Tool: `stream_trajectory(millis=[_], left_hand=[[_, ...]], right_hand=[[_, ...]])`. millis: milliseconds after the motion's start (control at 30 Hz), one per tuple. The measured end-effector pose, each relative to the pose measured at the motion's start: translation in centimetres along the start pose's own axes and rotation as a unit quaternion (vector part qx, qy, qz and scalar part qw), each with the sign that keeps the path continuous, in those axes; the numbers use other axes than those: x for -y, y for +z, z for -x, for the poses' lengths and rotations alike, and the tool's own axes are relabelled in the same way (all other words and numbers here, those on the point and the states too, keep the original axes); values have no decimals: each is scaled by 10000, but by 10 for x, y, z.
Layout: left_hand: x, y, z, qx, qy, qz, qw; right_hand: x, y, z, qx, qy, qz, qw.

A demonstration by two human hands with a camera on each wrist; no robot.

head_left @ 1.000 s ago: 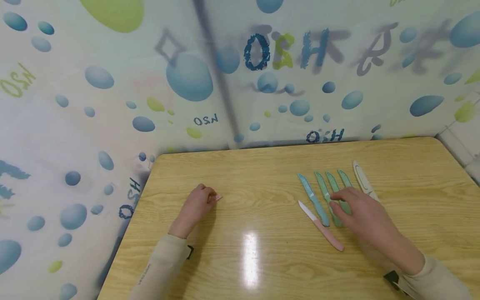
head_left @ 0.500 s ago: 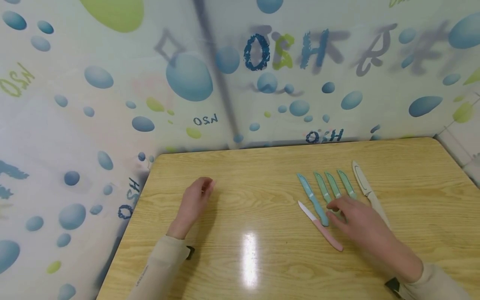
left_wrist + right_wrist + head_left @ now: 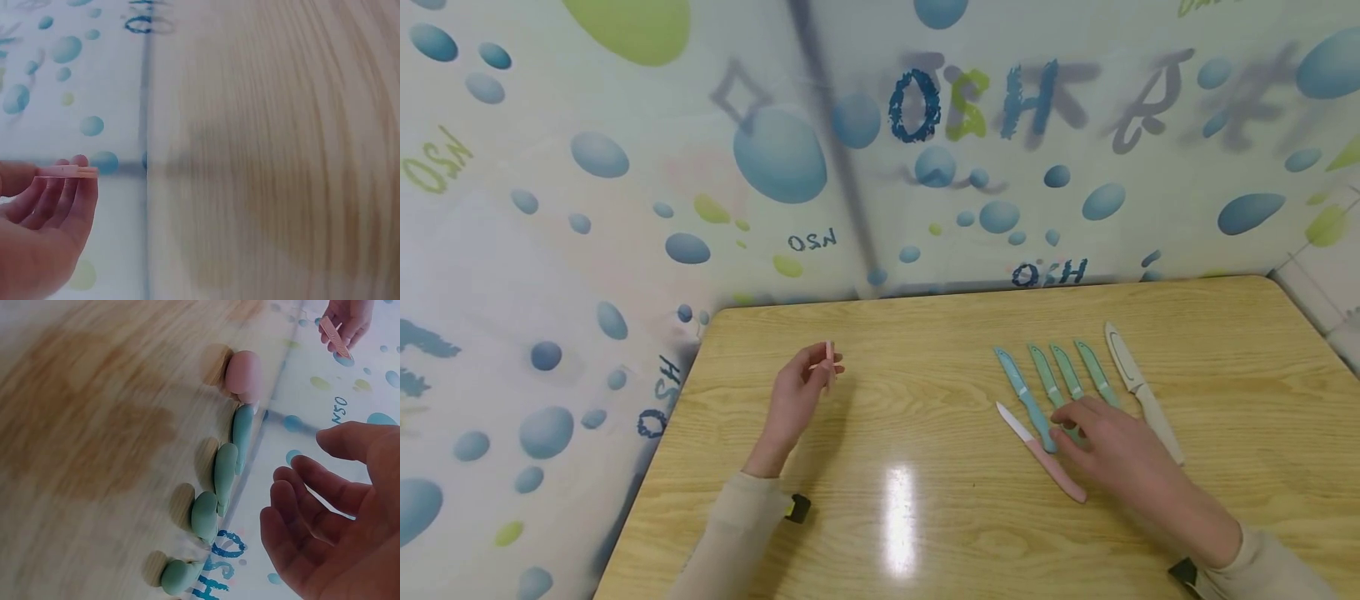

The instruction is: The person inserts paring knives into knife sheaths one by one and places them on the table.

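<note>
My left hand (image 3: 793,396) is raised over the left part of the table and pinches a slim pink knife sheath (image 3: 830,351) between thumb and fingers. In the left wrist view, the sheath (image 3: 65,171) lies across the fingertips. My right hand (image 3: 1127,446) hovers with loosely bent fingers above the knife handles, holding nothing; the right wrist view shows a gap between its thumb and fingers. Below and left of it lies a pink knife (image 3: 1057,473) with a bare white blade. Beside that are a blue knife (image 3: 1021,385) and several green knives (image 3: 1043,370), their handles partly hidden by the hand.
A larger cream knife (image 3: 1156,417) with a covered blade ends the row on the right. The wooden table (image 3: 910,400) meets a patterned wall sheet (image 3: 925,208) along its back and left edges.
My left hand has lifted and turned, bringing the pink sheath upright into plain view. My right hand has drawn slightly back toward me; the knives lie where they were.
</note>
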State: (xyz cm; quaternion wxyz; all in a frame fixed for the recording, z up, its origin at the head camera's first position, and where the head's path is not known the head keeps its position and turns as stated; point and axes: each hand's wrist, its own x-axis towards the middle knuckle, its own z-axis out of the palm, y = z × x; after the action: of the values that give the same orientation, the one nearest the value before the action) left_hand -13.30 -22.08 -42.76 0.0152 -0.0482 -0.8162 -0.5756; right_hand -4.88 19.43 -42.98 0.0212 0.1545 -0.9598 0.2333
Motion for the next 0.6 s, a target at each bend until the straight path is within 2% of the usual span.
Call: stream_trajectory(millis=[67,133,200,300,367,433,600], left_hand=[[0,2,0,63,-297,854,9959],[0,5,1,84,-656,1749,9824],[0,10,1,12,-1019,2551,9615],[-2,17,0,-138,-1487,3495,9249],[-3,22,0,-224,-1690,3894,9052],[-3,27,0,-272,-1812,4132,8920],[-1,39,2,-365,-1851,4407,8776]], right_hand=[[0,0,0,18,13,-29,10000],[0,0,1,45,31,-53,10000],[0,1,0,76,49,-53,9999],[-1,3,0,146,38,-20,9999],[-1,4,0,191,15,27,9998],[0,5,0,260,0,80,9996],[4,8,-1,485,75,89,9988]])
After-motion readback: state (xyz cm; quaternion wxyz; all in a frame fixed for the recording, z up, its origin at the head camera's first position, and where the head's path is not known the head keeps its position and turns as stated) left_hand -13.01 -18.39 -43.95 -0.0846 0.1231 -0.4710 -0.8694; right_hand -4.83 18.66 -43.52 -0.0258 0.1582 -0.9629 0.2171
